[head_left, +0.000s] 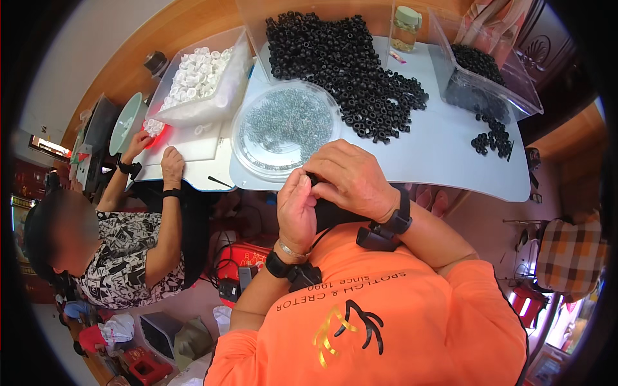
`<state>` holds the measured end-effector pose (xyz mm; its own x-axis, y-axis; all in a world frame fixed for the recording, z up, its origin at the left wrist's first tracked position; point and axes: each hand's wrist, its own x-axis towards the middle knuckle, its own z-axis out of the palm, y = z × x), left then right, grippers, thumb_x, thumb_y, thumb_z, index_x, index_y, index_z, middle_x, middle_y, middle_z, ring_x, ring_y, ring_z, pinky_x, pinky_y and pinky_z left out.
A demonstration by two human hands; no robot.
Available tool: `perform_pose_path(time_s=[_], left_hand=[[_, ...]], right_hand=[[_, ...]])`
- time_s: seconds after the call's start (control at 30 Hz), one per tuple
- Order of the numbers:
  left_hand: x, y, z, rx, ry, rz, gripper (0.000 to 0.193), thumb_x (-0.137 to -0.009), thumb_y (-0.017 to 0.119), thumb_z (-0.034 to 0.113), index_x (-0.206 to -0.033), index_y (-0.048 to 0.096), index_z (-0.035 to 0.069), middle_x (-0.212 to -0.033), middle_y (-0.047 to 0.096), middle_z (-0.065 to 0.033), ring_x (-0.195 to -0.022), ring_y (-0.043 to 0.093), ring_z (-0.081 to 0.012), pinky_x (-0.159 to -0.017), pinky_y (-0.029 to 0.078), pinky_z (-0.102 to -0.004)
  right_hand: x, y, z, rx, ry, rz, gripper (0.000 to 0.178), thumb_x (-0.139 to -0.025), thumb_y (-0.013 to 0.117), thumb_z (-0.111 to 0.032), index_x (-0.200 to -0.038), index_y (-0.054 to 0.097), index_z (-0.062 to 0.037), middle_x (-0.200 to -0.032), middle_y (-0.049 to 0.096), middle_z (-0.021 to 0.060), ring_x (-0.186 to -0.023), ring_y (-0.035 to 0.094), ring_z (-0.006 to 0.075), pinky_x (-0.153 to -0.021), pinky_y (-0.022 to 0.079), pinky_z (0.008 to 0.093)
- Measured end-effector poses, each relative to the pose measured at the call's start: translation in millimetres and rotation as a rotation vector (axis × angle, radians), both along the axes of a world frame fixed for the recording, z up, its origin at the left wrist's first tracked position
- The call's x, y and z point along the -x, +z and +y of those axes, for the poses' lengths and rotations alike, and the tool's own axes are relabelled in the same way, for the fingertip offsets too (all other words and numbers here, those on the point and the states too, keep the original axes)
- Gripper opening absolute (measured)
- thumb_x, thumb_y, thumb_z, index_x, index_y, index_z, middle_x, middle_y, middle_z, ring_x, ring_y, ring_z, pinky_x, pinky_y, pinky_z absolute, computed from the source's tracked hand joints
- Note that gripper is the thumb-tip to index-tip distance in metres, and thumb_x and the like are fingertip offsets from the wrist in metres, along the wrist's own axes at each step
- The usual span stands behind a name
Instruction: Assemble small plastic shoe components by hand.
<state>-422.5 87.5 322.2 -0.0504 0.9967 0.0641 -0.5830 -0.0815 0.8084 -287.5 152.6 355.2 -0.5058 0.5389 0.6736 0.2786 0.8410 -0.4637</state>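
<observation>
My left hand (pixel 295 215) and my right hand (pixel 354 179) meet at the near edge of the table, fingertips pinched together. Between them a small black part (pixel 313 179) shows, mostly covered by the fingers; it resembles the black ring-shaped pieces (pixel 367 96) heaped on the table beyond. Which hand grips it more firmly is hard to make out. Just past my fingers lies a round clear tray (pixel 241 153) holding many tiny greyish-green, glassy pieces (pixel 283 116).
A clear bin (pixel 479 100) of black pieces stands at the right, with a small black heap (pixel 492 138) before it. A lidded jar (pixel 405 32) is at the back. Leftward are a bin (pixel 203 109) of white caps (pixel 199 74) and a seated co-worker (pixel 132 251) handling white pieces.
</observation>
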Motion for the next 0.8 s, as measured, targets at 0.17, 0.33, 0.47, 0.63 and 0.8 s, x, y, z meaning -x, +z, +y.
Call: perform_pose_path(time_s=[0.17,0.33,0.47,0.63,0.8], left_hand=[[6,3,-2,-0.018,-0.099,0.103,0.035,-0.101,0.031,0.021,-0.113,0.050,-0.007,-0.093,0.064,-0.0166,-0.082,0.061,-0.0209,-0.077,0.048,-0.0310],[3,9,-2,-0.036,-0.018,0.228,0.036,-0.101,0.030,0.022,-0.104,0.051,-0.008,-0.083,0.063,-0.0177,-0.070,0.058,-0.0211,-0.068,0.047,-0.0302],[1,9,-2,-0.041,-0.011,0.293,0.037,-0.101,0.029,0.021,-0.100,0.053,-0.008,-0.082,0.063,-0.0175,-0.068,0.057,-0.0209,-0.066,0.047,-0.0291],[-4,11,-2,-0.005,0.048,0.302,0.037,-0.100,0.029,0.019,-0.093,0.055,-0.007,-0.077,0.060,-0.0136,-0.062,0.056,-0.0190,-0.058,0.045,-0.0273],[-2,6,-2,0.129,0.036,0.270,0.036,-0.100,0.033,0.023,-0.083,0.053,-0.001,-0.069,0.062,-0.0126,-0.055,0.057,-0.0165,-0.050,0.045,-0.0248]], right_hand=[[-2,-1,3,-0.088,-0.032,0.022,0.028,-0.070,0.073,-0.016,-0.095,0.064,-0.0062,-0.089,0.063,0.0052,-0.084,0.061,0.0249,-0.072,0.052,0.0342],[-4,-2,3,-0.035,0.020,0.035,0.032,-0.066,0.077,-0.013,-0.094,0.065,-0.0050,-0.085,0.065,0.0072,-0.080,0.063,0.0258,-0.068,0.052,0.0334],[-8,2,3,-0.052,0.035,0.033,0.031,-0.066,0.077,-0.012,-0.093,0.065,-0.0050,-0.084,0.065,0.0070,-0.079,0.063,0.0259,-0.068,0.052,0.0331],[-8,3,3,-0.037,0.074,0.010,0.026,-0.068,0.074,-0.013,-0.090,0.064,-0.0054,-0.080,0.062,0.0070,-0.074,0.060,0.0262,-0.065,0.050,0.0344],[-10,3,2,-0.149,0.091,-0.074,0.020,-0.071,0.072,-0.012,-0.087,0.062,-0.0068,-0.078,0.059,0.0064,-0.071,0.057,0.0257,-0.065,0.049,0.0348]])
